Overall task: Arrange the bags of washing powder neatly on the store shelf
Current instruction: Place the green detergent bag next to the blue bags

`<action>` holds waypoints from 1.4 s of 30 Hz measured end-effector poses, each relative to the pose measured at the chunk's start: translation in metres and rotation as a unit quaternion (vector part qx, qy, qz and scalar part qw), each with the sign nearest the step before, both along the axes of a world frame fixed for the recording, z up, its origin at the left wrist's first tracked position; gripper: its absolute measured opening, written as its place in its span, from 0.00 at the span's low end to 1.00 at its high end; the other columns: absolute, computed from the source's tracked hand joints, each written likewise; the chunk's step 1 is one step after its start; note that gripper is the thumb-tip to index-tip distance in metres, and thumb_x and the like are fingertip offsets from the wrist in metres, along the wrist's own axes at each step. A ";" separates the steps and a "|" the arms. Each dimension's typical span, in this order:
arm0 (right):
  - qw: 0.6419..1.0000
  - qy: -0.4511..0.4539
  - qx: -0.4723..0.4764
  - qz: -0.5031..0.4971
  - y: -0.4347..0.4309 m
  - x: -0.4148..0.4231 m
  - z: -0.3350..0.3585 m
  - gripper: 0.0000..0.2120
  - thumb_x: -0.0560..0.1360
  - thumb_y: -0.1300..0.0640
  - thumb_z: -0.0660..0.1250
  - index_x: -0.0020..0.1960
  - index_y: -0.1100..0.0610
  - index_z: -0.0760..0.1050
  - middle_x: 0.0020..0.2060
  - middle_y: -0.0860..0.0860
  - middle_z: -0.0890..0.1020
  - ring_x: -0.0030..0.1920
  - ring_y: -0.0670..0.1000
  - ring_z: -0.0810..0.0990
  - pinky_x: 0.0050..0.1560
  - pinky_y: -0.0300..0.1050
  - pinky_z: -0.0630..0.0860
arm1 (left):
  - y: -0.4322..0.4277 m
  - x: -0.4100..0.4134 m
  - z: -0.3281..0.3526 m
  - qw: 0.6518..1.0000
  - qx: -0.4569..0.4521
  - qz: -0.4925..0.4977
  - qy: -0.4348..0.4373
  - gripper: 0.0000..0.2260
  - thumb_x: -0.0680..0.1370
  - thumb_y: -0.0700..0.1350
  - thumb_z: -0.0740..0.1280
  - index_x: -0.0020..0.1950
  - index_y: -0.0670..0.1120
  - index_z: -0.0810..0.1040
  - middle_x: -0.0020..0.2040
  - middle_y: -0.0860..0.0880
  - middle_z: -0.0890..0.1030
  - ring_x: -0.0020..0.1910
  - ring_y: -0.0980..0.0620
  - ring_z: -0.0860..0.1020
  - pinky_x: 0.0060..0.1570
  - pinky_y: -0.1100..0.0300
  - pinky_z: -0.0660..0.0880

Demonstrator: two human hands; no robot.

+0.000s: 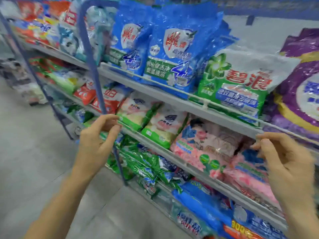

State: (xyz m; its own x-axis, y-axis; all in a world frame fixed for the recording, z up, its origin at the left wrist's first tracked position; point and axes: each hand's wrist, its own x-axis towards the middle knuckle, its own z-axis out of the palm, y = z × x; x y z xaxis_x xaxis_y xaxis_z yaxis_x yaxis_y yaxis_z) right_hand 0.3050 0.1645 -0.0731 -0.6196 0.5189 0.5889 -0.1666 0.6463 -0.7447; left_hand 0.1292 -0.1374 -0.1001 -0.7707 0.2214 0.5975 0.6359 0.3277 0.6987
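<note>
Bags of washing powder fill a grey store shelf unit point(172, 99). Blue bags point(174, 54) stand on the upper shelf, beside a green and white bag point(241, 83) and a purple bag point(296, 94). On the middle shelf lean white and green bags point(162, 126) and two pink bags point(205, 145), point(248, 171). My left hand point(100, 138) hovers by the middle shelf's front rail near the blue post, fingers loosely curled and holding nothing. My right hand point(283, 159) is raised in front of the right pink bag, its loosely curled fingertips by the bag's top edge, with nothing plainly gripped.
A blue upright post point(93, 66) splits this unit from another one to the left, which holds red, orange and green bags point(51, 31). Green bags point(146, 163) and blue bags point(207, 204) lie jumbled on the lower shelves. The grey floor point(34, 152) stretches left, with goods stacked at the far left.
</note>
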 end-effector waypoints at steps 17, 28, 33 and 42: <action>0.960 -0.123 -0.145 0.206 -0.204 -0.197 -0.090 0.06 0.74 0.44 0.62 0.42 0.41 0.77 0.36 0.43 0.82 0.34 0.41 0.77 0.36 0.29 0.73 | -0.291 -0.046 -0.086 0.953 0.048 0.240 -0.180 0.11 0.77 0.39 0.65 0.44 0.56 0.78 0.38 0.57 0.83 0.36 0.64 0.80 0.42 0.72 0.74; 0.955 -0.157 -0.145 0.204 -0.348 -0.370 -0.104 0.19 0.77 0.62 0.62 0.40 0.38 0.77 0.40 0.45 0.81 0.38 0.42 0.78 0.39 0.29 0.74 | -0.436 -0.193 -0.061 0.950 0.046 0.241 -0.191 0.04 0.71 0.54 0.70 0.45 0.60 0.78 0.43 0.58 0.83 0.41 0.59 0.82 0.42 0.73 0.75; 0.958 -0.159 -0.140 0.194 -0.374 -0.448 -0.112 0.17 0.77 0.61 0.62 0.40 0.39 0.77 0.39 0.40 0.82 0.41 0.41 0.80 0.42 0.28 0.75 | -0.460 -0.271 -0.072 0.947 0.058 0.236 -0.209 0.05 0.70 0.54 0.68 0.44 0.62 0.78 0.43 0.57 0.83 0.41 0.58 0.82 0.43 0.72 0.76; 0.968 -0.171 -0.098 0.155 -0.388 -0.621 -0.115 0.12 0.77 0.59 0.64 0.41 0.44 0.76 0.40 0.45 0.81 0.42 0.42 0.78 0.43 0.29 0.72 | -0.486 -0.437 -0.083 0.949 0.054 0.216 -0.222 0.12 0.65 0.64 0.62 0.45 0.65 0.77 0.43 0.61 0.83 0.42 0.61 0.81 0.46 0.66 0.75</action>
